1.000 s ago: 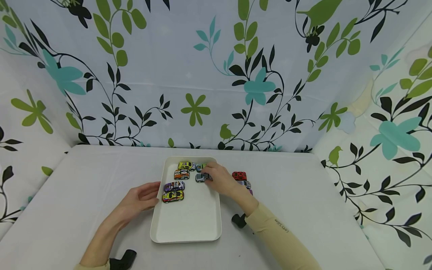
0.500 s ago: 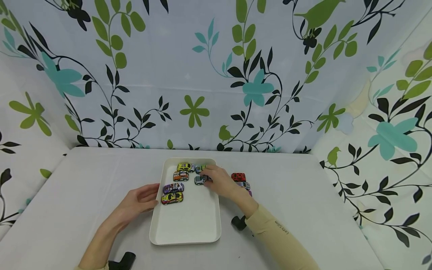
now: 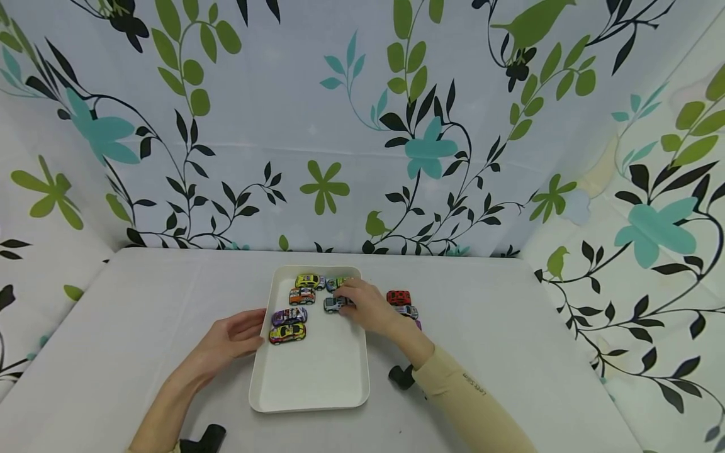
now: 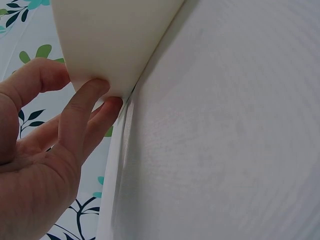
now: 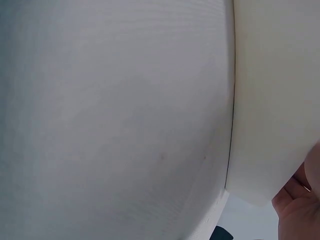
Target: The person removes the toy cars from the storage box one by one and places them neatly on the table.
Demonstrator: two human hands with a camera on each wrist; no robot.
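Note:
My right hand (image 3: 370, 308) reaches over the right rim of a white tray (image 3: 311, 384) and pinches a grey toy car (image 3: 332, 304) in its upper part. The fingers cover part of that car. On the opposite side, my left hand (image 3: 232, 340) touches the tray's left wall, fingertips against its outside in the left wrist view. Left of the grey car lie a yellow toy car (image 3: 308, 281), an orange one (image 3: 302, 296), a purple one (image 3: 289, 316) and a yellow-red one (image 3: 287, 333). Behind it is a green-blue toy car (image 3: 335, 284), partly hidden.
Right of the tray, a red toy car (image 3: 399, 297), a silver-striped car (image 3: 406, 311) and a mostly hidden purple one sit on the white table (image 3: 481, 302). Patterned cloth walls (image 3: 255, 113) stand behind and at both sides. Black wrist devices (image 3: 402, 377) show near both forearms.
The view has drifted slightly. My right hand keeps its pinch on the grey toy car, which has moved a tiny bit left. My left hand stays at the tray's wall.

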